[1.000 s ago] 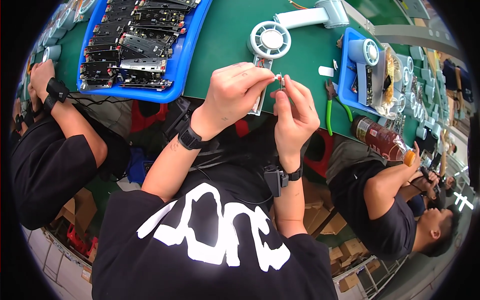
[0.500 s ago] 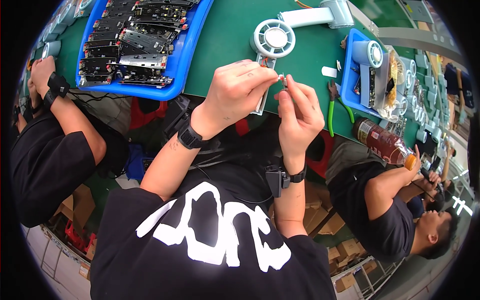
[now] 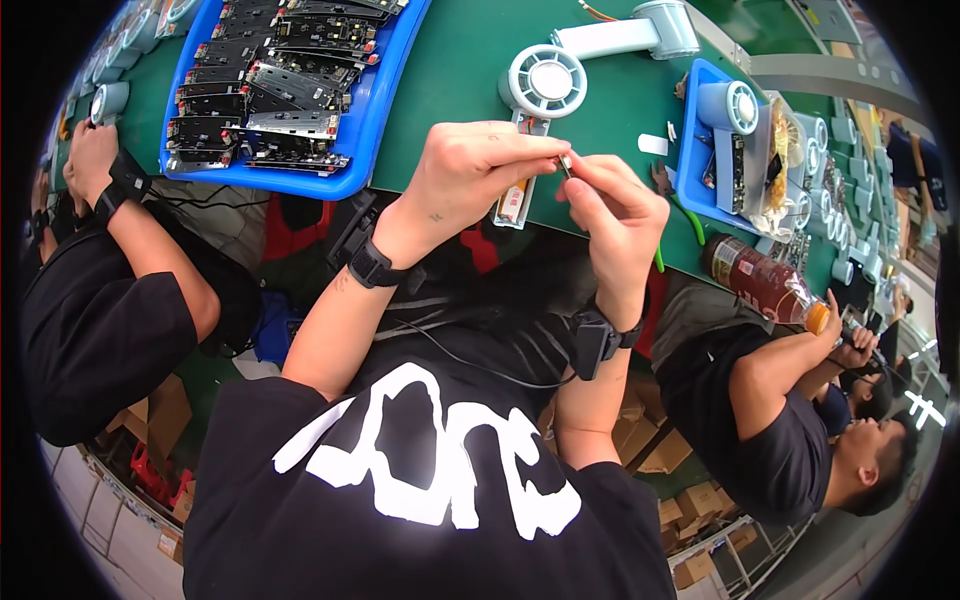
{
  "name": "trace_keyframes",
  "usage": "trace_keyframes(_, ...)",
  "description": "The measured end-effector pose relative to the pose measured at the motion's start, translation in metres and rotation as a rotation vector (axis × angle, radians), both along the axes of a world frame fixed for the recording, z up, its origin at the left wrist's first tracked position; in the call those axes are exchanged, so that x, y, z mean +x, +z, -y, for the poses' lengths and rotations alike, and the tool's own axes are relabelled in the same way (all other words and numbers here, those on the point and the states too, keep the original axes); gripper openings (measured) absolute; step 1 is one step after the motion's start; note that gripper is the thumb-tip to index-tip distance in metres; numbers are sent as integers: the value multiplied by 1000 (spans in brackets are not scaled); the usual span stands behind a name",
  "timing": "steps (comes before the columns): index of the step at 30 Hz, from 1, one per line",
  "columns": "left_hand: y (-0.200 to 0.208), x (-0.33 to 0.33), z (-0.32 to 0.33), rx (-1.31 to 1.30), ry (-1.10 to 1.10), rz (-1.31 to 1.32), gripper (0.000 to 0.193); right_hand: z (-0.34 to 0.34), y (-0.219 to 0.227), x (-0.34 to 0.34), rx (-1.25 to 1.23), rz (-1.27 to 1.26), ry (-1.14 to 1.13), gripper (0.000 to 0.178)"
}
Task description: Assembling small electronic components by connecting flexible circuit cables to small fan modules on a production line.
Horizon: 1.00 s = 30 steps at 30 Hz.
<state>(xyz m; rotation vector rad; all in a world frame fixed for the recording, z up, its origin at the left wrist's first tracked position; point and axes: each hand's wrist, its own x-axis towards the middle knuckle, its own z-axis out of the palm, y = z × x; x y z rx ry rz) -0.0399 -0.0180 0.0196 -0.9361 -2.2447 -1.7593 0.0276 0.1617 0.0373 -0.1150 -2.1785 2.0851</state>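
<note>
My left hand (image 3: 465, 180) is closed in a pinch, its fingertips meeting those of my right hand (image 3: 612, 212) above the table edge. Between thumb and fingers my right hand grips a small thin part (image 3: 567, 165), seen nearly edge-on with a light tip; its kind is unclear. Whatever my left fingertips hold is hidden. Just beyond my hands lies a pale blue handheld fan (image 3: 548, 82) with a round grille. Its opened handle (image 3: 512, 205) points toward me, showing wires and a white piece inside; my left hand partly covers it.
A blue tray (image 3: 352, 180) of black circuit boards stands at the left. Another fan part (image 3: 610, 38) lies at the back. To the right are a blue bin (image 3: 690, 150), green-handled pliers (image 3: 690, 215) and a bottle (image 3: 765, 285). People sit at both sides.
My right hand has moved slightly right and turned, tilting the thin part. My left fingertips have shifted a little right. More of the fan handle's inside now shows.
</note>
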Motion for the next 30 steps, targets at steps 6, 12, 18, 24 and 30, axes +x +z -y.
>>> trace_keyframes(6,-7,2,0,39,-26,4,19,-16,8,-9,119,33,188,27)
trace_keyframes(12,-5,3,3,-18,-33,-48,19,-23,11,-10,139,48,259,27)
trace_keyframes(18,-6,2,3,-13,-33,-84,21,-24,21,-15,251,-33,297,26)
trace_keyframes(24,11,20,11,-43,258,-9,35,-6,27,-11,1,98,114,27)
trace_keyframes(30,4,17,1,-107,242,-46,39,-4,23,-19,-53,70,142,27)
